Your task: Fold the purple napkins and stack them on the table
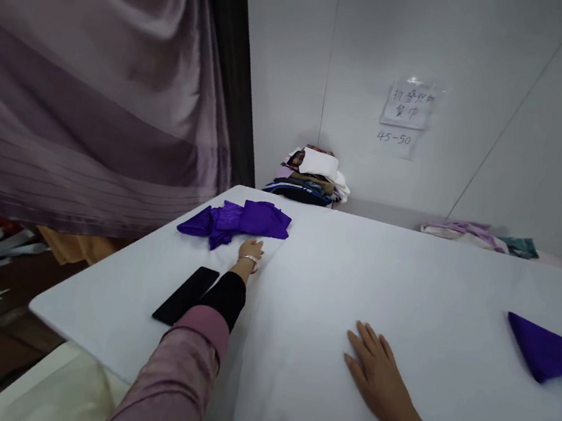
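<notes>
At the far left of a broad white tabletop (324,274), a loose heap of deep purple cloth (266,220), rumpled and bunched on its left part, flatter and smoother on its right. Just at the near edge of this heap, the left hand (252,251), back upward, fingers bent. Cannot tell from this view whether clamped on the fabric, touching it or only beside it. Around the left wrist, a pale, thin bracelet (250,258); behind it, a black cuff and a dusty-pink sleeve (180,372).

Nearer and to the right, well apart from the heap, the right hand (376,371), palm down over bare tabletop, fingers extended and slightly apart, with nothing gripped. Farther right, near the picture's edge, a flat, pointed piece of purple cloth (550,350), with another bit of purple showing beside it.

Left of the left forearm, a flat black rectangular object (186,295) lying at a slant. Beyond the far edge, toward the left, a stack of folded, mixed-colour fabrics (310,176); toward the right, a low pile of pink and green cloth (474,234). Behind, a pale panelled wall (373,33) bearing handwritten white paper (408,106). At far left, a draped mauve curtain (95,67).
</notes>
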`<state>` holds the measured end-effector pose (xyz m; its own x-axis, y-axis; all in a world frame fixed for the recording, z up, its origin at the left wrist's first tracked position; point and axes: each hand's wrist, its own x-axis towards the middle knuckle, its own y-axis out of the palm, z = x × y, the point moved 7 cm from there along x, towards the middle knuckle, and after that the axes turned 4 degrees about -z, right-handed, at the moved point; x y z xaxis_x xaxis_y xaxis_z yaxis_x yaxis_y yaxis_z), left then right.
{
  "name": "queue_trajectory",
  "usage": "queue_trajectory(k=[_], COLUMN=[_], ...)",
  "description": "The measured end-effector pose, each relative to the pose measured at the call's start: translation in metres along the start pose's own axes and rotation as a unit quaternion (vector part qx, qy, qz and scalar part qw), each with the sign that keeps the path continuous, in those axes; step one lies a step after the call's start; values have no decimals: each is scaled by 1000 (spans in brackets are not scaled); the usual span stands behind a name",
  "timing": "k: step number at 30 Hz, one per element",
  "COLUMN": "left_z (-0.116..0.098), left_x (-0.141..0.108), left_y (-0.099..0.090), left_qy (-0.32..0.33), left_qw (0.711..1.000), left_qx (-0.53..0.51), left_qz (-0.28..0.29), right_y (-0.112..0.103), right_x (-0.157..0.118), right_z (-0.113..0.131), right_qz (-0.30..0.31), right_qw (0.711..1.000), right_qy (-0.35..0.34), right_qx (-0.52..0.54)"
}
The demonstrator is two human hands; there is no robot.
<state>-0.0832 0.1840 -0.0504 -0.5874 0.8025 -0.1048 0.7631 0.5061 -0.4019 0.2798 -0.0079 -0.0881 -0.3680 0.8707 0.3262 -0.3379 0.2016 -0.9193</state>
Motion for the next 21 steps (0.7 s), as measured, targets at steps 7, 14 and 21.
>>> queue_trajectory(k=[7,14,21], left_z=[13,8,-1], left_x=[55,74,60], left_y=[8,14,22], left_qy=[-139,-180,-123], left_qw=[965,939,948], left_qx=[-215,-286,-287], left_qz=[-48,-63,-54], right_y=[0,-9,-13], right_x=[-1,3,6], right_z=[-2,5,6], right_qz=[8,51,50], right_qw=[1000,998,997], right_qy=[9,35,53], right_qx=[16,19,40])
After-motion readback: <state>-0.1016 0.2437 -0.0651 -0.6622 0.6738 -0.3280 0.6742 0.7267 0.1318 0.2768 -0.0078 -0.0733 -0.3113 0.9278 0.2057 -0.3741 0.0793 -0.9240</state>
